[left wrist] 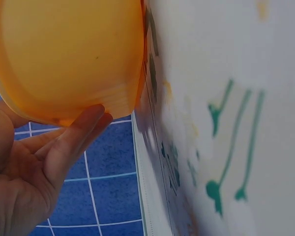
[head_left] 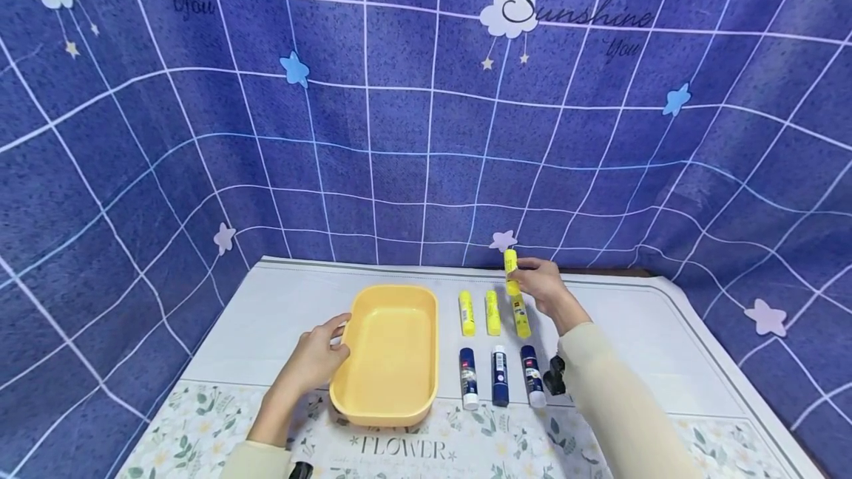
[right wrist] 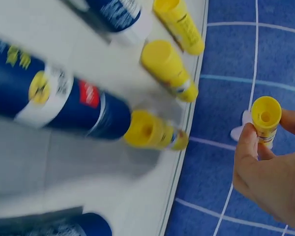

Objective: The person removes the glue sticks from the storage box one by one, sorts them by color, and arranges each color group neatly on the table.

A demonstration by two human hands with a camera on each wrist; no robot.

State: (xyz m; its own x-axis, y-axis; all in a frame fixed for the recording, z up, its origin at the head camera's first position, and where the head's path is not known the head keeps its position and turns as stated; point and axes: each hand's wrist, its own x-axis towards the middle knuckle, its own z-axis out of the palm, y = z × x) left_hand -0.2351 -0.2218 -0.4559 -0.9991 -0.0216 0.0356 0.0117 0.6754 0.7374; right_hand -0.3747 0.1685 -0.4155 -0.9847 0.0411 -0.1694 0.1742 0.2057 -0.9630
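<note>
My left hand [head_left: 311,357] grips the left wall of a yellow plastic basin [head_left: 337,390], which stands on the table with nothing inside. In the left wrist view, the fingers [left wrist: 78,130] lie against the outside of the basin [left wrist: 69,59]. At the back of the table, my right hand [head_left: 542,285] pinches a yellow glue stick [head_left: 510,261] upright. In the right wrist view, its round end [right wrist: 266,112] shows between thumb and fingers. Just below it lies another yellow glue stick [head_left: 521,320], beside two more [head_left: 492,313], [head_left: 467,314].
Three dark blue glue sticks with white ends [head_left: 469,379], [head_left: 500,375], [head_left: 532,375] lie in a row nearer me. The table [head_left: 619,346] is white with a floral front part. A blue gridded curtain [head_left: 399,117] hangs along its back and sides.
</note>
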